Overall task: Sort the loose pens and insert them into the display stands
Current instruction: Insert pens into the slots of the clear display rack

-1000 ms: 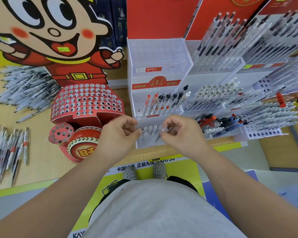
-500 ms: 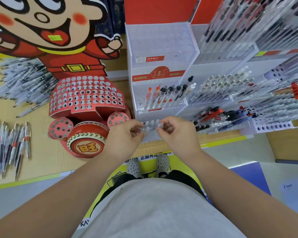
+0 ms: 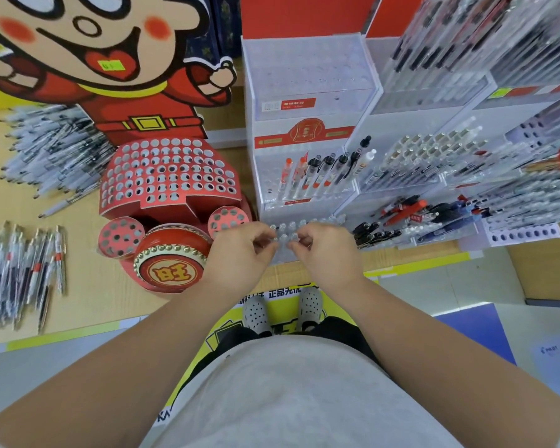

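Note:
A clear tiered display stand (image 3: 307, 130) stands straight ahead. Its middle tier holds a short row of red and black pens (image 3: 317, 176), and several clear-capped pens (image 3: 285, 228) stand in its lowest tier. Over that tier my left hand (image 3: 240, 253) and my right hand (image 3: 328, 257) have their fingers curled, fingertips almost meeting. Each pinches at a clear pen there, and my fingers hide the pen bodies. Loose pens lie in a big heap (image 3: 55, 150) at the far left and in a row (image 3: 23, 270) at the near left.
A red cardboard stand (image 3: 165, 176) full of round holes sits left of the clear stand, above a red drum (image 3: 170, 270), with a cartoon figure (image 3: 110, 59) behind. Filled pen racks (image 3: 434, 153) crowd the right side. The counter edge (image 3: 401, 270) runs just under my hands.
The view has tilted and moved closer. Both hands have come nearer together and lower onto the front tier's clear pens. The thin pen seen between them earlier no longer shows.

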Demonstrator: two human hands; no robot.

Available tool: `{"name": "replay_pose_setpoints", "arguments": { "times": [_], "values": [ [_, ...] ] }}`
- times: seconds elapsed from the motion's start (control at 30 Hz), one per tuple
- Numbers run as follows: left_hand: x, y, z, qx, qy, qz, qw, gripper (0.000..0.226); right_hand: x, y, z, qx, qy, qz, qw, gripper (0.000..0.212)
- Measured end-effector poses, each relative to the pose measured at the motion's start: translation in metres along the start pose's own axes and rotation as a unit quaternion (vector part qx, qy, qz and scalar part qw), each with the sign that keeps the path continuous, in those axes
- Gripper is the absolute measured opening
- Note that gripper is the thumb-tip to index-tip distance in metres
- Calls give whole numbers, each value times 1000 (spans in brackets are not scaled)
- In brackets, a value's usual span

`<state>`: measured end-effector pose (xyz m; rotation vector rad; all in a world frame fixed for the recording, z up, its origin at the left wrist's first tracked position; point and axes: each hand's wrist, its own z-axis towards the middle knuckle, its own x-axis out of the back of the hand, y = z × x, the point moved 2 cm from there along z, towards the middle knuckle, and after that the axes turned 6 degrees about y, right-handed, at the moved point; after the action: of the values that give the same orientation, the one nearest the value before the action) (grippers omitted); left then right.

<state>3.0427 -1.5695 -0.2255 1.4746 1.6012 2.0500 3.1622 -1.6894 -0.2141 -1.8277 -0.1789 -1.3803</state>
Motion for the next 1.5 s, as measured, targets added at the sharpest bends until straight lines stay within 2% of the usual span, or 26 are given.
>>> {"name": "replay_pose_setpoints", "arguments": {
  "times": [0.23,0.47,0.7,0.9,1.3,1.5],
  "values": [
    [-6,5,-3,-43,31,61,997,17,0,1,-2,-14,4,-6,1000,19],
    [-13,13,0,-36,62,135,988,10,10,4,-2,2,-17,22,1000,17],
    [-17,18,-3,-62,110,141,982,11,11,13,4,31,-45,38,998,16],
    [-14,15,-4,-114,111,180,971,11,10,18,10,57,-72,58,994,17],
    [-19,15,-10,-98,115,190,970,9,12,24,17,104,-86,69,988,16],
    [-14,18,-6,-135,111,213,961,12,9,27,16,113,-75,72,988,18]
  ]
}}
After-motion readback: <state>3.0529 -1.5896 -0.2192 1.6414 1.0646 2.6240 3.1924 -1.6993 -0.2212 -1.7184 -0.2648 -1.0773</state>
